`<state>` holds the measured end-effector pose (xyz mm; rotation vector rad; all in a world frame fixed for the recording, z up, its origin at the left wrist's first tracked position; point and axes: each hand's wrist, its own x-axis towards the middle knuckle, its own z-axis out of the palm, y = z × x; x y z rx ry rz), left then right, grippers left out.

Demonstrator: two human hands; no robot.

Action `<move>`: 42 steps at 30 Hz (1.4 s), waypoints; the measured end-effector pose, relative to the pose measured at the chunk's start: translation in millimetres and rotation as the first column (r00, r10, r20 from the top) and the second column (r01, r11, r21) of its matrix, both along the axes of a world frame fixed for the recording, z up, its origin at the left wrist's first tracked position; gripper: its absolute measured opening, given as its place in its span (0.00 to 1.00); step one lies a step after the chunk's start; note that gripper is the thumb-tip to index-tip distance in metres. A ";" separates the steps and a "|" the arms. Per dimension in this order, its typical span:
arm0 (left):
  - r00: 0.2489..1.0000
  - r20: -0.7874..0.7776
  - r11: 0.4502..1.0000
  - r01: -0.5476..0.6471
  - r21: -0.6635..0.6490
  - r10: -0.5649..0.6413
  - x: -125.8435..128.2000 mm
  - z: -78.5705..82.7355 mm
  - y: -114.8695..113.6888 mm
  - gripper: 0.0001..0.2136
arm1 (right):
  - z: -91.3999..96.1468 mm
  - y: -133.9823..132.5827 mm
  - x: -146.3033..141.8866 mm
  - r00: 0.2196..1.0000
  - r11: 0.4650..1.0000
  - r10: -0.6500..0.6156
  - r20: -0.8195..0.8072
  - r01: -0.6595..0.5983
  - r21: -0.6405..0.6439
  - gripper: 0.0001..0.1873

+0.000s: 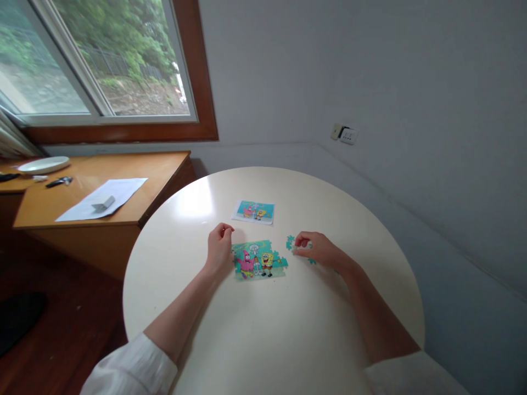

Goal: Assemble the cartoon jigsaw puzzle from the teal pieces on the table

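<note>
A partly joined jigsaw puzzle (257, 261) with a pink starfish, a yellow sponge and a pale squid figure lies flat on the round table. Its right edge is ragged. My left hand (221, 244) rests at the puzzle's left side, fingers curled; whether anything is in them is hidden. To the right, my right hand (315, 247) pinches over some loose teal puzzle pieces (290, 242), and what sits between its fingertips is too small to make out. Behind the puzzle lies a small picture card (254, 212) with the same cartoon scene.
The round white table (267, 340) stands against the wall. Left of it, a wooden desk (164, 170) holds a paper sheet (123, 189), a small white block (102, 203) and a white plate (44, 164). A wall socket (348, 135) is at the back right.
</note>
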<state>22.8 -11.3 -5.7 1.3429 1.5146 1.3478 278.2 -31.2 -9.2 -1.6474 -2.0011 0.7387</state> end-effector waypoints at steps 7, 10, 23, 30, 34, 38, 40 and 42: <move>1.000 0.008 1.000 0.008 -0.001 -0.008 -0.8 -2.0 0.9 0.05 | -6.6 3.6 2.8 0.998 0.999 0.031 -0.060 -0.033 -0.035 0.07; 1.000 -0.001 1.000 0.009 0.003 -0.009 -1.1 -2.7 1.4 0.05 | -7.9 4.2 2.6 0.997 0.998 0.041 -0.072 -0.044 -0.035 0.07; 0.999 0.036 1.000 -0.007 0.000 0.007 0.6 -0.5 -1.4 0.05 | -2.8 0.8 3.2 0.989 0.988 0.142 -0.041 -0.145 -0.056 0.07; 1.000 0.015 1.000 -0.004 0.025 0.004 -0.4 -1.0 -0.3 0.05 | -10.5 8.0 3.6 0.998 0.974 -0.054 0.033 0.046 0.222 0.11; 1.000 0.006 0.999 0.003 0.040 -0.004 -1.8 -2.9 1.4 0.06 | -21.0 10.3 2.5 0.978 0.972 -0.095 0.186 0.051 0.228 0.16; 1.000 -0.008 0.998 0.012 0.060 -0.012 -3.5 -5.1 3.2 0.06 | -24.4 9.3 1.5 0.967 0.980 -0.084 0.241 0.036 0.196 0.15; 1.000 -0.020 0.998 0.018 0.067 -0.017 -4.2 -5.8 3.8 0.06 | -22.3 8.9 2.0 0.969 0.982 -0.074 0.236 0.030 0.184 0.13; 1.000 -0.025 0.998 0.019 0.067 -0.017 -4.4 -6.2 4.1 0.06 | -19.3 8.7 3.1 0.970 0.985 -0.071 0.232 0.031 0.171 0.12</move>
